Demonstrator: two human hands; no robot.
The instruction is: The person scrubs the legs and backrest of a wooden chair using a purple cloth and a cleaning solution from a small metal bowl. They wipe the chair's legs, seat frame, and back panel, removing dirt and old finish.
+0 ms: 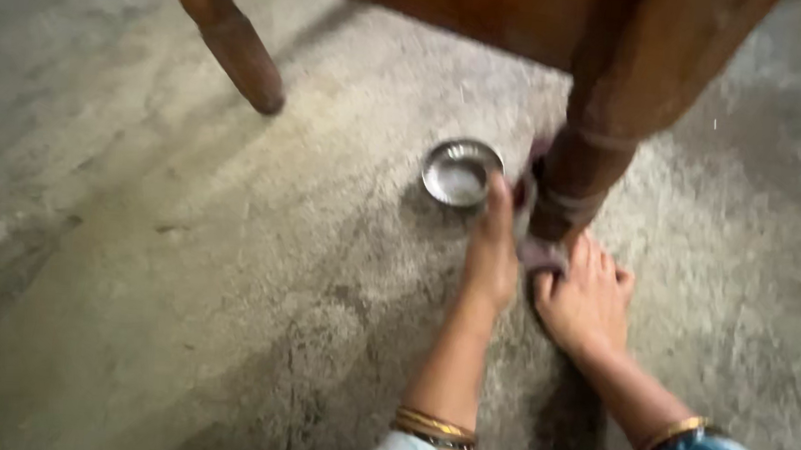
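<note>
Steel bowl, small and shiny, sits on the bare concrete floor right next to a turned wooden furniture leg. Left hand is stretched out flat toward it, fingertips at the rim, grip released, not actually holding anything as far as I can see. Right hand is pressed down at the foot of that leg on what looks like a greyish cloth, fingers spread rather than clenched; it's blurry, so can't say if it's pinching the fabric. Looks to me like wiping around the leg's base is the step in hand. A second leg stands well apart at upper left.
</note>
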